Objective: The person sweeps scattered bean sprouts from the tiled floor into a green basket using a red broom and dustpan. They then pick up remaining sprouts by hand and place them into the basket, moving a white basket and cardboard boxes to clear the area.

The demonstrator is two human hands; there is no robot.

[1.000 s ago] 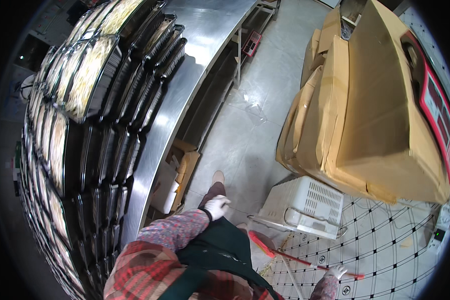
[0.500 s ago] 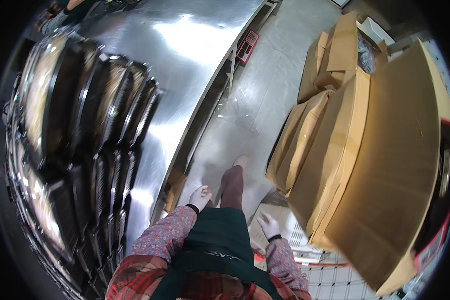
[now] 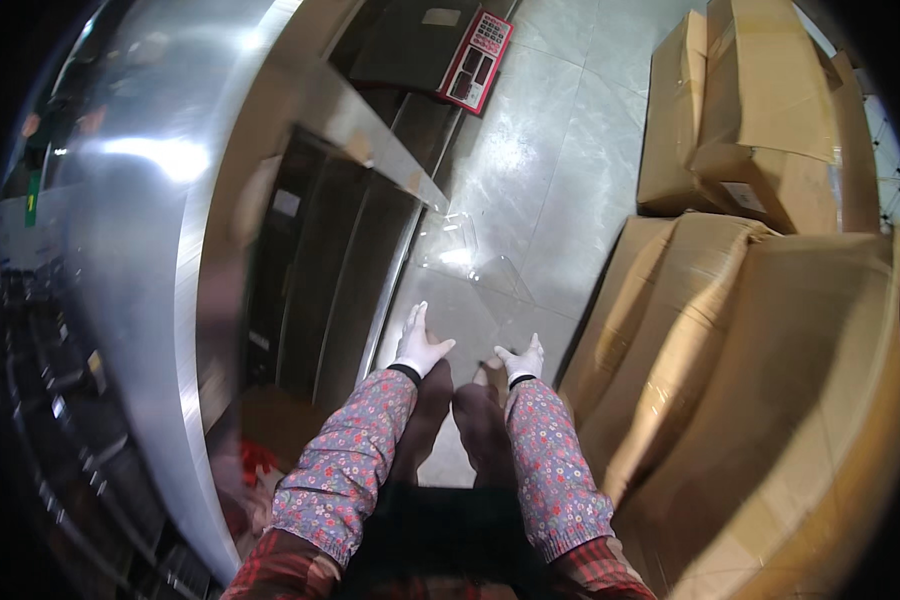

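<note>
We had our gloved left hand [image 3: 423,347] and right hand [image 3: 522,360] spread wide, nothing gripped. Clear plastic pieces [image 3: 454,240] lay ahead on the floor [image 3: 570,160], untouched, between steel table [image 3: 145,235] and cardboard boxes [image 3: 670,360].

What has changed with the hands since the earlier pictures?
The white-gloved left hand and white-gloved right hand have come forward, side by side, open and empty above the grey floor. The right has left the long red stick it was at one second ago. The clear plastic pieces and red keypad panel stay in place.
</note>
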